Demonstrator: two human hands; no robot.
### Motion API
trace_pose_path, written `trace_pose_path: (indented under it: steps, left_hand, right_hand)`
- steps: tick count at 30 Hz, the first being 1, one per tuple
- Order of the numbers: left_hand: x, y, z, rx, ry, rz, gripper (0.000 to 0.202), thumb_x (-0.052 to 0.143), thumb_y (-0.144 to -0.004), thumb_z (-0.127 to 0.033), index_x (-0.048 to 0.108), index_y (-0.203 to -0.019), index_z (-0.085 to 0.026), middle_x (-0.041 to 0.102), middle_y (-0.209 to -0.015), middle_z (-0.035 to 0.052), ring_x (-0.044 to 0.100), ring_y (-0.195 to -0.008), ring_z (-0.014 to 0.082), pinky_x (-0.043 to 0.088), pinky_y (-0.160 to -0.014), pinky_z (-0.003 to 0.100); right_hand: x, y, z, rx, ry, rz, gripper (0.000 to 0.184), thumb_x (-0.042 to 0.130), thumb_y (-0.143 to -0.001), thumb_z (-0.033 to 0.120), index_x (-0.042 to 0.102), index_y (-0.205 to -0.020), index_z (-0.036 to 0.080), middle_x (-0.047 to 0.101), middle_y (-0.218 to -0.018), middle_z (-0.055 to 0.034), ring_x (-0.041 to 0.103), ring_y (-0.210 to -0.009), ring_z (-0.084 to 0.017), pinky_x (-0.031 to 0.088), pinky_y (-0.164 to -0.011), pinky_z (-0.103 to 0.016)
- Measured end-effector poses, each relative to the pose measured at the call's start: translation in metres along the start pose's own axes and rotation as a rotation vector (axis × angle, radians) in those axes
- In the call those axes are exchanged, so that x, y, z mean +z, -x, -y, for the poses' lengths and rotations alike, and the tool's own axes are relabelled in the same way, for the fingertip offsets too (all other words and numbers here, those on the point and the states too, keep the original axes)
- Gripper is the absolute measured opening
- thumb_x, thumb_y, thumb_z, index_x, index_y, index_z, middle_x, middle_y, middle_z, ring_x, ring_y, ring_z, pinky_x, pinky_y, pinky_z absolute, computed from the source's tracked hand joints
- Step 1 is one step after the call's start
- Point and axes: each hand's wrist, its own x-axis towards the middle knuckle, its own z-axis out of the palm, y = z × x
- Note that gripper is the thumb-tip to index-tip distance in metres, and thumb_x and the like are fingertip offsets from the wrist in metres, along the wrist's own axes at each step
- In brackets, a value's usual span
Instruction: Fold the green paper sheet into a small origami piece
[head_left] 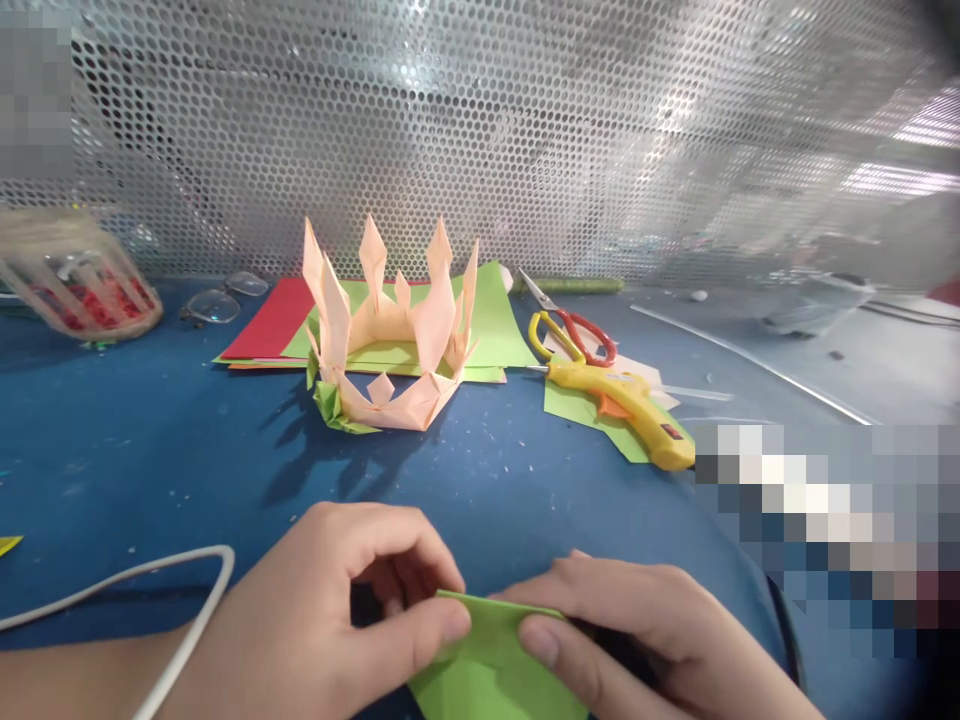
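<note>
Green paper (pixel 499 675) pinched along its upper edge, on the wearer's side of the peach paper crown (pixel 397 410).
Creasing is judged best done with that edge kept straight and tension matched between thumbs. The paper is gripped near its left corner by the left hand (pixel 307 605), index finger arched, and near its right corner by the right hand (pixel 660 625), fingers behind. Both grips are closed on it, above the worktop (pixel 187 450).

green paper (pixel 501 680) – peach crown (pixel 379 322)

green paper (pixel 499 680) cut off below, yellow scrap (pixel 9 545) cut off at left, patch (pixel 832 550) at right pixelated
</note>
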Motion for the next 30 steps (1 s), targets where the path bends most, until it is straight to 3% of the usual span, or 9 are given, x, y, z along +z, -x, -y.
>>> trace_pose_path:
  steps: [2, 6, 15, 19, 22, 24, 26, 28, 30]
  left_hand:
    - [-0.003, -0.002, -0.004, -0.04, -0.074, 0.02, 0.019, 0.066, -0.081, -0.035, 0.066, -0.066, -0.023, 0.06, -0.061, -0.0082, 0.054, -0.06, 0.01, 0.04, -0.056, 0.018]
    - [-0.002, -0.001, -0.004, -0.047, -0.06, 0.007, 0.028, 0.061, -0.083, -0.04, 0.06, -0.062, -0.022, 0.051, -0.056, -0.0089, 0.045, -0.056, 0.0104, 0.034, -0.054, 0.02]
    - [0.003, 0.002, -0.01, -0.006, -0.156, 0.009, 0.028, 0.049, -0.089, -0.04, 0.055, -0.068, -0.022, 0.048, -0.061, -0.0077, 0.046, -0.059, 0.012, 0.034, -0.056, 0.02]
    - [0.002, 0.004, -0.01, 0.04, -0.278, 0.011, 0.028, 0.057, -0.085, -0.036, 0.056, -0.061, -0.021, 0.047, -0.058, -0.0084, 0.045, -0.057, 0.0105, 0.03, -0.053, 0.019]
    - [0.002, 0.003, -0.008, 0.085, -0.322, -0.023, 0.028, 0.056, -0.086, -0.029, 0.057, -0.059, -0.02, 0.055, -0.058, -0.0082, 0.052, -0.057, 0.0094, 0.035, -0.055, 0.017]
    - [0.001, 0.002, -0.005, 0.129, -0.34, -0.026, 0.031, 0.055, -0.089, -0.029, 0.06, -0.06, -0.02, 0.06, -0.058, -0.0081, 0.056, -0.056, 0.0086, 0.038, -0.055, 0.015]
    - [0.001, 0.002, -0.002, 0.199, -0.369, -0.034, 0.034, 0.052, -0.093, -0.031, 0.064, -0.063, -0.021, 0.064, -0.058, -0.0076, 0.06, -0.054, 0.0084, 0.041, -0.053, 0.015]
    - [0.001, 0.004, 0.003, 0.311, -0.36, -0.08, 0.03, 0.052, -0.095, -0.028, 0.07, -0.072, -0.025, 0.071, -0.065, -0.0088, 0.066, -0.057, 0.0082, 0.046, -0.055, 0.013]
    - [0.001, 0.007, 0.01, 0.49, -0.334, -0.186, 0.02, 0.057, -0.093, -0.019, 0.073, -0.089, -0.031, 0.078, -0.08, -0.0124, 0.072, -0.069, 0.0068, 0.051, -0.067, 0.011]
  right_hand:
    - [-0.001, -0.001, 0.001, 0.046, -0.002, 0.039, 0.025, 0.053, -0.099, 0.036, 0.074, -0.11, 0.044, 0.078, -0.082, 0.0107, 0.074, -0.073, -0.012, 0.054, -0.082, -0.022]
    - [0.0, 0.0, 0.001, 0.095, 0.036, -0.037, 0.033, 0.047, -0.1, 0.048, 0.078, -0.106, 0.037, 0.076, -0.071, 0.004, 0.076, -0.076, -0.02, 0.057, -0.066, -0.023]
    - [0.002, -0.006, 0.004, 0.06, -0.063, -0.025, 0.029, 0.049, -0.101, 0.033, 0.077, -0.107, 0.031, 0.08, -0.087, 0.0045, 0.074, -0.075, -0.014, 0.056, -0.067, -0.017]
    - [0.002, -0.006, 0.004, 0.019, -0.006, -0.044, 0.03, 0.05, -0.101, 0.035, 0.079, -0.098, 0.028, 0.078, -0.076, 0.0023, 0.075, -0.073, -0.016, 0.057, -0.065, -0.019]
    - [0.002, -0.004, 0.004, 0.021, 0.006, -0.037, 0.031, 0.051, -0.1, 0.038, 0.08, -0.095, 0.028, 0.076, -0.068, 0.0024, 0.073, -0.063, -0.015, 0.056, -0.059, -0.019]
    - [0.001, -0.004, 0.003, 0.062, -0.025, -0.032, 0.031, 0.052, -0.099, 0.042, 0.079, -0.092, 0.027, 0.077, -0.069, 0.0029, 0.066, -0.048, -0.01, 0.051, -0.048, -0.017]
    - [-0.001, -0.003, 0.002, 0.069, 0.011, -0.074, 0.033, 0.055, -0.098, 0.044, 0.079, -0.084, 0.027, 0.074, -0.06, 0.0043, 0.057, -0.037, -0.008, 0.05, -0.046, -0.018]
    - [-0.005, -0.004, 0.0, -0.037, 0.14, -0.152, 0.029, 0.061, -0.096, 0.045, 0.078, -0.08, 0.027, 0.067, -0.047, 0.0062, 0.056, -0.037, -0.009, 0.053, -0.055, -0.022]
    - [-0.01, -0.005, -0.001, -0.264, 0.279, -0.231, 0.024, 0.065, -0.094, 0.042, 0.078, -0.084, 0.024, 0.062, -0.043, 0.0063, 0.057, -0.042, -0.011, 0.051, -0.059, -0.025]
